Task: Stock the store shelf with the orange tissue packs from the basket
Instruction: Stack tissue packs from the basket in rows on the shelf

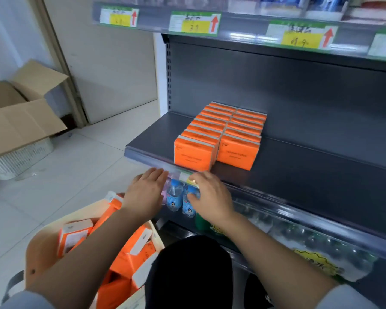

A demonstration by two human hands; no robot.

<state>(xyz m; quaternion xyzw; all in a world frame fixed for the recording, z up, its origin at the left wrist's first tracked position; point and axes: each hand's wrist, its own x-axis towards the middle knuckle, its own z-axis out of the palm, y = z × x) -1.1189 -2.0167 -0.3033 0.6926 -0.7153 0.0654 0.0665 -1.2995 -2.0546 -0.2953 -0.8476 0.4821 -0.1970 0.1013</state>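
Orange tissue packs (218,136) stand shelved, both hands (144,192) (211,198) released and empty; next, I judge, grasp another from the basket (39,248).

Both arms reach forward, elbows low. The bare left forearm (87,239) and right forearm (276,248) converge toward the middle. The left hand (144,194) is palm down, fingers straight and close together, holding nothing. The right hand (211,197) hovers just beside it, palm down, fingers relaxed, thumb spread inward, also empty.
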